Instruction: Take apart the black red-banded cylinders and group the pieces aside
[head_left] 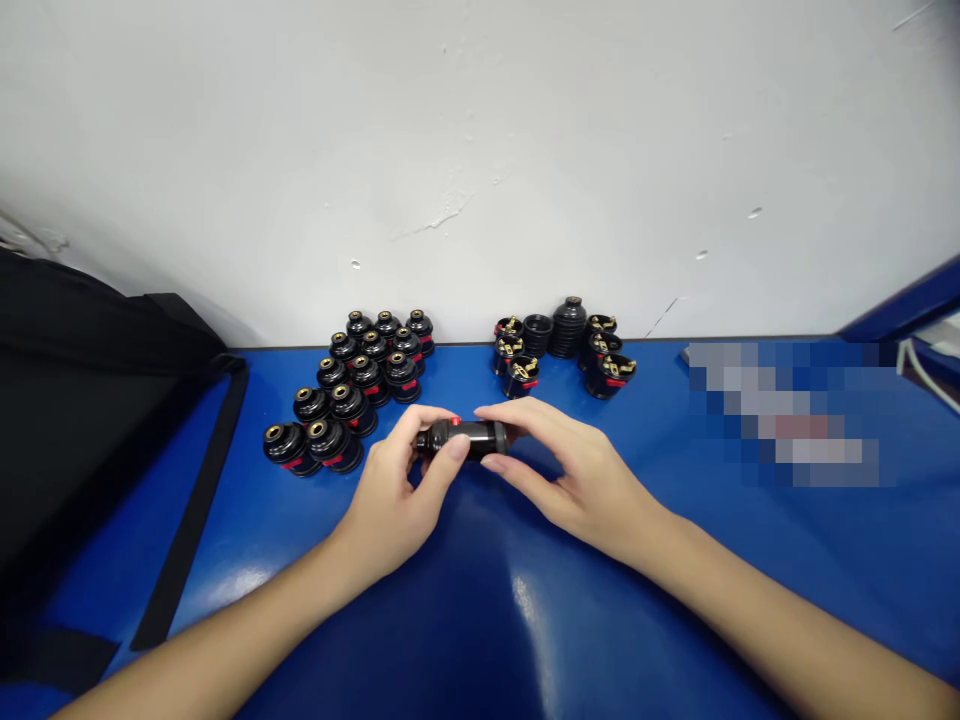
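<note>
My left hand [401, 485] is closed around a black lamp socket [476, 437] that lies on its side just above the table. A red switch knob [455, 421] sticks out of the socket's upper side, beside my left fingers. My right hand [574, 465] curls around the socket's right end, thumb below and fingers above. What lies inside my right palm is hidden. Beyond my left hand stand several domed black lamp sockets [349, 408] with brass-ringed holes and red parts. Past my right hand are several socket bases [522, 376] with brass contacts facing up.
Among the socket bases stand a ribbed black shell [568, 328] and a hollow black ring-shaped part [537, 334]. A black cloth bag [82, 400] with a strap [191, 520] covers the left of the blue table [420, 640]. A pixelated item lies at right. A white wall [480, 150] rises behind.
</note>
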